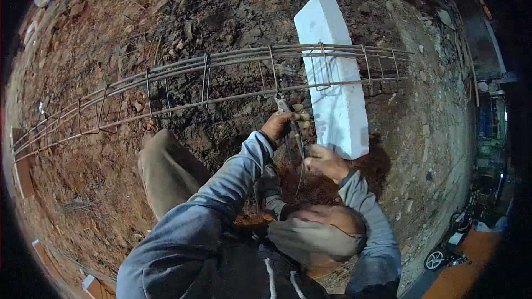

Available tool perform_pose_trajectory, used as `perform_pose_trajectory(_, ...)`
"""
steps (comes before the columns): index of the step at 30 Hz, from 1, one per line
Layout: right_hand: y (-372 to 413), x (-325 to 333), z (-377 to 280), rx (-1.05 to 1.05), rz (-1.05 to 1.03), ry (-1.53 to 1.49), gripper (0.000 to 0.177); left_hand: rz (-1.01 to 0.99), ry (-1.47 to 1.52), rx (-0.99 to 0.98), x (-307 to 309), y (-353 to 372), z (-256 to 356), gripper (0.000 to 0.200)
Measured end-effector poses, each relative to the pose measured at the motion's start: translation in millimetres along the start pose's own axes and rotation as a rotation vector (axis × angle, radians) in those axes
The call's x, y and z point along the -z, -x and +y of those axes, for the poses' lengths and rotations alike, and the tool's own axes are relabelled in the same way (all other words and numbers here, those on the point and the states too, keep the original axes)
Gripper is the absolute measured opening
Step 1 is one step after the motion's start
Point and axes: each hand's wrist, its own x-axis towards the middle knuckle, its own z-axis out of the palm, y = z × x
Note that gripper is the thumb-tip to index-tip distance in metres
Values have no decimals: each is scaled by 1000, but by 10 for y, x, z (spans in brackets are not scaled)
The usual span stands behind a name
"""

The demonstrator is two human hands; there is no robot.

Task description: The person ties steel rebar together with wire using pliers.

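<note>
My left hand [279, 125] grips a pair of pliers [300, 139], whose metal head sits just under the lower bar of a long rebar cage [238, 95]. Its handles point down toward my right hand [328, 164]. The fingers of that hand are drawn together at a thin wire [301, 180], which trails down below the fingertips. A long white block [354, 127] lies under the right part of the cage, close beside both hands. Square stirrups hang along the thin bars of the cage.
My bent knee [166, 174] is at the left, below the cage. Rough soil with clods [221, 27] spreads all round. The cage's left end rests near a brick-like block [22, 171]. A wheeled thing [435, 260] stands at the lower right.
</note>
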Motion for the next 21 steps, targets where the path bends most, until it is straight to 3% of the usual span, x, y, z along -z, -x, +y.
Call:
perform_pose_trajectory(3, 100, 80, -181, -15, 234, 171, 69, 109, -163, -40, 193, -179, -144, 33)
perform_pose_trajectory(4, 127, 24, -261, -24, 238, 175, 69, 124, -53, -115, 88, -215, -202, 31)
perform_pose_trajectory(6, 91, -229, -427, 3, 396, 879, 77, 149, -18, -137, 33, -293, -260, 29)
perform_pose_trajectory(7, 25, -365, -425, -23, 467, 964, 85, 173, 3, -161, 29, -326, -262, 27)
perform_pose_trajectory(9, -192, -490, -292, -60, 552, 1011, 85, 118, -35, -168, 24, -325, -215, 24)
perform_pose_trajectory(11, -465, -549, 32, -78, 661, 1089, 80, 203, -269, -205, -37, -221, -128, 30)
perform_pose_trajectory(12, -520, -610, 6, -89, 769, 1164, 75, 195, -78, -158, -19, -259, -160, 21)
perform_pose_trajectory(13, -560, -676, -9, -96, 758, 1159, 75, 206, -76, -149, -2, -285, -209, 21)
perform_pose_trajectory(15, -634, -778, -86, -265, 870, 658, 72, 225, 10, -154, 22, -318, -267, 20)
perform_pose_trajectory(16, -740, -797, 85, -40, 1157, 820, 69, 353, -28, -92, -157, -248, -173, 22)
perform_pose_trajectory(17, -812, -749, 249, -48, 1161, 818, 69, 349, -29, -84, -236, -245, -164, 22)
perform_pose_trajectory(18, -855, -696, 255, -225, 1109, 662, 66, 437, -24, -89, -317, -268, -172, 25)
perform_pose_trajectory(19, -803, -726, 360, -209, 1103, 774, 59, 525, -19, -92, -384, -272, -177, 28)
perform_pose_trajectory(20, -748, -758, 461, -192, 1100, 887, 52, 655, -74, 36, -423, -277, -122, 34)
perform_pose_trajectory(21, -657, -800, 430, -191, 1107, 886, 52, 650, -77, 35, -353, -314, -180, 34)
